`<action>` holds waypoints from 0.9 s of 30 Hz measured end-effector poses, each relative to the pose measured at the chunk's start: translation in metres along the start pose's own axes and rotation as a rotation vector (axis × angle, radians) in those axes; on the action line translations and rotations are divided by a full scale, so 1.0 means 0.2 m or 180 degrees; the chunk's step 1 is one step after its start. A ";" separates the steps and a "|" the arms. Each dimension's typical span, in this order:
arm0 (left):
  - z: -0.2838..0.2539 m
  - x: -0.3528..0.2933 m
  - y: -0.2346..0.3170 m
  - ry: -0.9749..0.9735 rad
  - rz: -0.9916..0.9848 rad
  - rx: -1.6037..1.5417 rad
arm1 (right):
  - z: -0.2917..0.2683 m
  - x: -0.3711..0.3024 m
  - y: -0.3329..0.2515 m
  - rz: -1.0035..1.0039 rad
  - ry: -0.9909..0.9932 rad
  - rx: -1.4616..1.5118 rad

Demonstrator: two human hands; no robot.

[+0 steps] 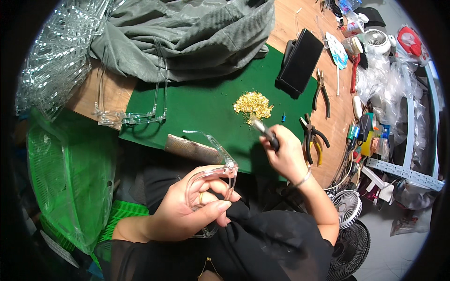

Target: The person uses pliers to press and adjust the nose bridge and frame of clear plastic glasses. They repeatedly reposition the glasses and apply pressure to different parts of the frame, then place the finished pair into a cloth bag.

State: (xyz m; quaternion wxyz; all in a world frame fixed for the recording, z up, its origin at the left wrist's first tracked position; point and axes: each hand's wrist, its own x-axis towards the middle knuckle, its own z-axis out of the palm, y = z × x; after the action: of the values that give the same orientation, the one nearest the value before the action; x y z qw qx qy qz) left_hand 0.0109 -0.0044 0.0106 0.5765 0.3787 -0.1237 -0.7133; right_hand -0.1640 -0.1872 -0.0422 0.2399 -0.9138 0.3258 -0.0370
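Note:
My left hand (199, 201) is closed around a clear plastic eyeglass frame (229, 169), raised in front of my body with one temple sticking out toward the green mat. In my right hand (287, 152) is a hand tool (268, 134) with a black grip and a silvery shaft; its exact kind I cannot make out. The tool's pale tip is at the near edge of a pile of tiny gold-coloured metal parts (253, 104). A textured, brownish bar-shaped piece (194, 150) lies at the mat's near edge, just beyond my left hand.
On the green mat (197, 100) rest another clear eyeglass frame (140, 117), a black phone-like device (301, 63) and a blue pin (283, 117). Two pliers (321, 93) lie right. Grey cloth (187, 42) and heaped clear frames (58, 61) are far left; a green basket (70, 173) stands left.

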 end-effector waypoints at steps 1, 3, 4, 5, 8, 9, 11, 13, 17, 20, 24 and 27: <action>0.01 0.01 0.00 -0.0018 -0.0015 -0.0078 | 0.03 0.03 0.02 0.0190 0.0034 0.0330; 0.02 0.01 0.00 -0.0021 -0.0058 0.0083 | 0.10 0.06 0.03 0.0181 0.0099 0.0233; 0.02 0.01 0.00 -0.0008 -0.0080 0.0163 | 0.12 0.06 0.03 0.0027 0.0232 0.0028; -0.01 0.00 0.00 -0.0011 -0.0015 0.0381 | 0.13 0.06 0.03 0.0042 0.0250 -0.0006; -0.04 0.01 0.00 0.0014 0.0093 0.0318 | 0.14 0.06 0.03 0.0205 0.0123 0.0125; -0.03 0.01 0.00 -0.0037 0.0033 0.0267 | 0.14 0.07 0.03 0.0180 0.0148 0.0070; -0.01 0.03 -0.01 -0.0144 -0.0086 0.0168 | 0.17 0.07 0.02 0.0134 0.0200 -0.0041; 0.00 0.04 -0.02 -0.0225 -0.0102 0.0234 | 0.18 0.07 0.01 0.0062 0.0290 -0.0224; 0.03 0.04 -0.02 -0.0199 -0.0263 0.0092 | 0.16 0.07 0.02 0.0004 0.0364 -0.0144; 0.03 0.03 -0.04 -0.0166 -0.0241 0.0084 | 0.01 0.02 -0.08 0.0328 0.0060 0.1695; 0.04 0.04 -0.06 -0.0242 -0.0230 0.0166 | -0.11 -0.03 -0.28 -0.1205 0.0663 0.2088; 0.05 0.02 -0.06 -0.0348 -0.0161 0.0293 | -0.10 -0.02 -0.31 -0.1814 0.0813 0.1551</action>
State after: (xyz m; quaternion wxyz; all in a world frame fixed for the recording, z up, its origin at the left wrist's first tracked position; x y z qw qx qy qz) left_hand -0.0048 -0.0072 0.0073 0.5328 0.3683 -0.1780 -0.7408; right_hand -0.1360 -0.1516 0.0039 0.3874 -0.8719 0.0680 -0.2917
